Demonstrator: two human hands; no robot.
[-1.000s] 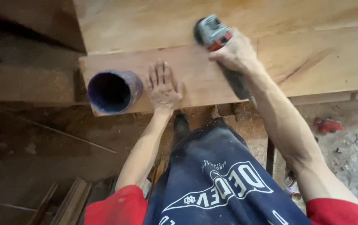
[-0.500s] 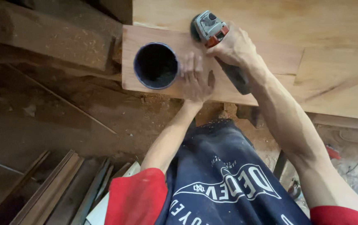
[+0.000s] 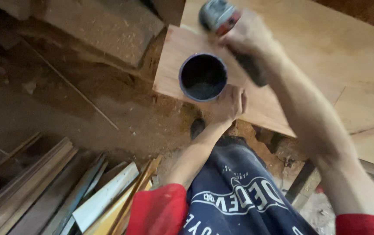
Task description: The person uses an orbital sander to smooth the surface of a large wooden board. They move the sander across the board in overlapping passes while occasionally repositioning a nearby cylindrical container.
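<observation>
The right hand (image 3: 245,37) grips a sander (image 3: 219,15); the left hand (image 3: 229,103) presses flat on the board (image 3: 278,100) beside a dark pipe (image 3: 203,77). If the sander drifts, it may knock the pipe or catch the left fingers.

Sander (image 3: 219,16) (motion-blurred) cut off above

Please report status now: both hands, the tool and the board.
Right hand grips power sander on wooden board. Left hand rests flat on board edge, beside dark open cup. Nothing blocks the sander.

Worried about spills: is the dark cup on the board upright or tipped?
Upright: the dark cup stands on the wooden board, round mouth facing up.
</observation>
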